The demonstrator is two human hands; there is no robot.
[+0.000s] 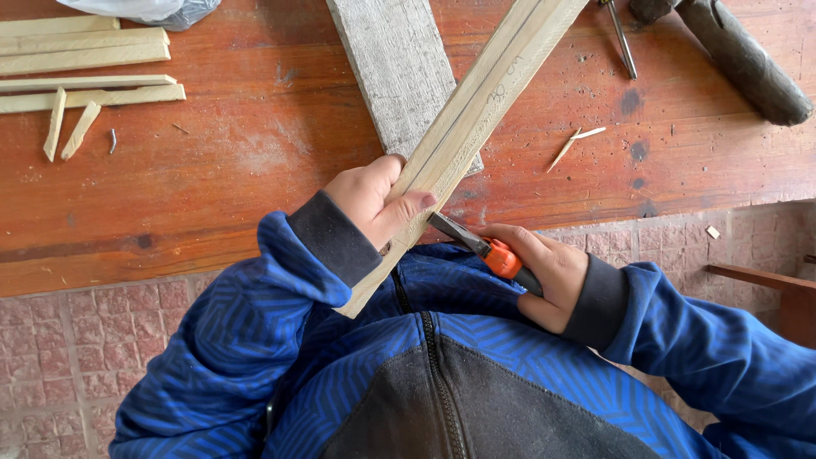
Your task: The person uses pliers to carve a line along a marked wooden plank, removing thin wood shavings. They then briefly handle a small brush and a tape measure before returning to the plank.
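hands in blue sleeves work over the edge of a reddish wooden table (255, 170). left hand (374, 200) is clamped around a long pale wooden strip (476, 115), thumb pressed across its near face; the strip runs slantwise from the person's chest, up across the table edge and out past the top of the view, lying over a grey weathered board (395, 68). right hand (544, 272) is wrapped tight about the orange-and-black handle of a utility knife (484, 246), whose dark blade end points up-left and meets the strip just beside the left thumb. on the far left of the table lie several thin pale slats (85, 59) in a loose stack, with two short offcuts (68, 127) beside them. small wood slivers (574, 143) rest on the table to the right of the strip, and a dark rounded handle (748, 64) lies at the upper right corner. pink patterned floor tiles (68, 348) show below the table edge.
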